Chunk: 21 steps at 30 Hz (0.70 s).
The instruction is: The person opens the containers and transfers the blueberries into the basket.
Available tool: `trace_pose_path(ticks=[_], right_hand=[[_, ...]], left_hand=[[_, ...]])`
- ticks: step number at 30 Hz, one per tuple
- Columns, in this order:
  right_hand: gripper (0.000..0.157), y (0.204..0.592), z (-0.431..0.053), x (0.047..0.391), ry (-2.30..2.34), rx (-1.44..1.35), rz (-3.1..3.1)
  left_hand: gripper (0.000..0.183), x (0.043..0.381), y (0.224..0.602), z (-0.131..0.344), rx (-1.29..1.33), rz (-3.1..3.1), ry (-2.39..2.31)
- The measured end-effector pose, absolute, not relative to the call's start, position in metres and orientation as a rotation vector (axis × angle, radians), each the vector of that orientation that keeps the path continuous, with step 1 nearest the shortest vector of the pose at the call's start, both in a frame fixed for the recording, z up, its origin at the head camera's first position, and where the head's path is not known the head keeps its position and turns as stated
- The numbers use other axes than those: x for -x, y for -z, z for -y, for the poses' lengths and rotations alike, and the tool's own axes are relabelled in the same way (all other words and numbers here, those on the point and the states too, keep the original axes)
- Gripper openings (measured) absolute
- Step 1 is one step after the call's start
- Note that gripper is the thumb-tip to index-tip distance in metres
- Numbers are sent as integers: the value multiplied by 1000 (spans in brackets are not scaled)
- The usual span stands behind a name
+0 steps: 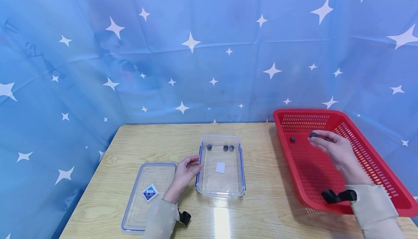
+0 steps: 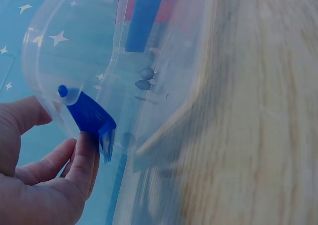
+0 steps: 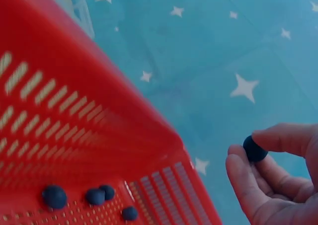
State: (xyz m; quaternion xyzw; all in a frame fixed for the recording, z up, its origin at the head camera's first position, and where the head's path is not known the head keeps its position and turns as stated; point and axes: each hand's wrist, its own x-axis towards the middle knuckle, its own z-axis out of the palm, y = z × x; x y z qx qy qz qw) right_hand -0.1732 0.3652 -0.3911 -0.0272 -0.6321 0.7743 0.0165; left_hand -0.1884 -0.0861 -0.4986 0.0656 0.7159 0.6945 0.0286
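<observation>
My right hand (image 1: 336, 152) pinches a dark blueberry (image 3: 255, 149) between thumb and fingertips, above the red basket (image 1: 287, 166). Several more blueberries (image 3: 54, 197) lie on the basket floor in the right wrist view; the head view shows one (image 1: 292, 139), with others hidden by the hand. On the table stands a clear plastic box (image 1: 209, 184) without its lid, three blueberries (image 1: 209, 147) near its far end. My left hand (image 1: 187, 173) holds the box's left side, thumb at the rim and fingertips against a blue latch (image 2: 92, 115).
The clear lid (image 1: 135, 210) with a blue seal and label lies flat left of the box, partly under the left forearm. A white square (image 1: 220, 167) shows on the box floor. Behind the wooden table (image 1: 261, 202) hangs a blue star-patterned curtain (image 1: 228, 68).
</observation>
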Motion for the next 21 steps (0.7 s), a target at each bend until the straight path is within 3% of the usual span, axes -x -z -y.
trace_pose_path(ticks=[7, 14, 21], right_hand=[[17, 398, -384, 171, -2459, 167, 1897], [20, 398, -391, 167, -2443, 228, 1960], [17, 402, -394, 168, -2402, 317, 1979]], left_hand=[[37, 187, 502, 90, -408, -2208, -2221], [38, 190, 500, 87, -206, -2190, -2149], [39, 189, 497, 86, -178, -2176, -2156]])
